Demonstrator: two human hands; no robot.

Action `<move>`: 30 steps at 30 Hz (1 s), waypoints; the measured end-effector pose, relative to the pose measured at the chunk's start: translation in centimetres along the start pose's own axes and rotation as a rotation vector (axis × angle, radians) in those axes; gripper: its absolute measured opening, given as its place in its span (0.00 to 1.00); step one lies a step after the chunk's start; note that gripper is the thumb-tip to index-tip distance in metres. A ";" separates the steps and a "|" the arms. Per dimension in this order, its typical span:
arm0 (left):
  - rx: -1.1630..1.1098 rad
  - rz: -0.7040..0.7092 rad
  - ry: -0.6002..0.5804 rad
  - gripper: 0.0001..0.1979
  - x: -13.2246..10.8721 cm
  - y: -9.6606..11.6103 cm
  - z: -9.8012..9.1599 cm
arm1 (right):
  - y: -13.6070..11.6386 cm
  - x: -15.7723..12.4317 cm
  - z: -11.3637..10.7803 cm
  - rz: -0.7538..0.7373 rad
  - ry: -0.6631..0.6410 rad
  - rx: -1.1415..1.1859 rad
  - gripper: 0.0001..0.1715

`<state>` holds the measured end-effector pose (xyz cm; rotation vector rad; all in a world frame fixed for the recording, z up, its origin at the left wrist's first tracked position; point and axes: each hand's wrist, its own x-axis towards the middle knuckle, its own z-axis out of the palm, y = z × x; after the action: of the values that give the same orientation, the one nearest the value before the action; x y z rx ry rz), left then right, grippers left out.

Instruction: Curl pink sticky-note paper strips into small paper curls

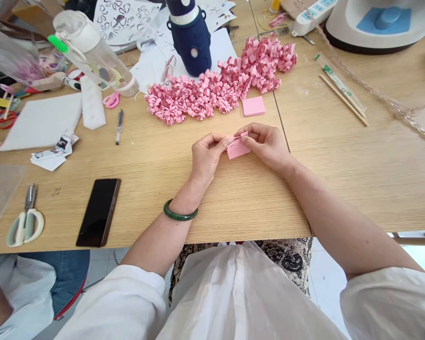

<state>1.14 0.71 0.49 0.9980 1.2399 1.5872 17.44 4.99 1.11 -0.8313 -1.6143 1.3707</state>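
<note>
Between my two hands is a small piece of pink paper point(238, 149), tilted above the wooden table. My left hand point(208, 153) pinches its left upper edge with thumb and forefinger. At the right upper edge, the thumb and fingers of my right hand point(264, 144) are closed on the same paper. The fingers partly cover its top, where a fold or strip seems to show. Just beyond my hands lies a small stack of pink paper squares point(254, 106). A long heap of curled pink paper flowers point(205, 94) stretches behind it.
A dark blue bottle point(191, 42) and a clear bottle point(102, 61) stand at the back. Scissors point(27, 219) and a phone point(98, 212) lie at left. Wooden sticks point(343, 100) and a twisted cord point(382, 97) are at right. Another person's leg point(63, 278) shows lower left.
</note>
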 end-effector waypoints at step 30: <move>0.210 -0.049 -0.098 0.08 0.4 -0.4 0.1 | 0.7 -0.3 -0.6 0.036 -0.008 -0.143 0.14</move>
<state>1.13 1.18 0.13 1.1536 1.3730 1.3741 18.06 5.11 0.41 -0.9443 -1.7261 1.2961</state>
